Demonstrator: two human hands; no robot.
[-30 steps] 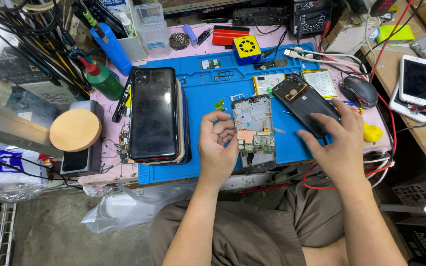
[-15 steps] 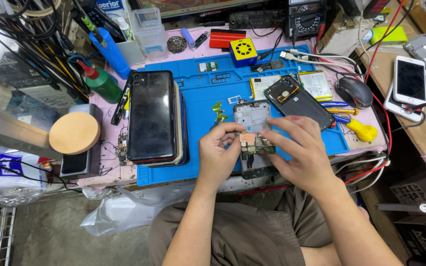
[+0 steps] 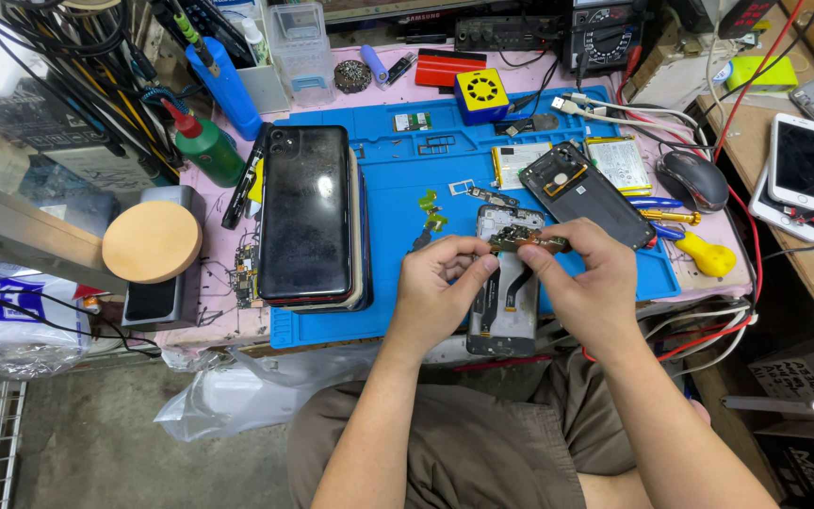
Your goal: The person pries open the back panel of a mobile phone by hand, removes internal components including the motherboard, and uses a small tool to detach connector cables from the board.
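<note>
An opened phone frame [image 3: 505, 311] lies on the blue work mat [image 3: 398, 179] at its front edge. Just above it, my left hand [image 3: 437, 287] and my right hand [image 3: 584, 278] pinch the two ends of a small circuit board [image 3: 525, 239] between fingertips. A black phone back cover [image 3: 584, 193] rests face down on the mat beyond my right hand. Small green flex parts [image 3: 431, 209] lie on the mat beside my left hand.
A stack of black phones [image 3: 308, 215] sits at the mat's left. A green bottle [image 3: 202, 141], blue tool [image 3: 223, 80], round wooden disc [image 3: 153, 241], yellow cube [image 3: 480, 94], mouse [image 3: 692, 179], batteries [image 3: 619, 158] and white phones [image 3: 801, 165] surround the mat.
My right hand set the black back cover down on the mat and came to the frame. Both hands now hold the small board lifted above the frame.
</note>
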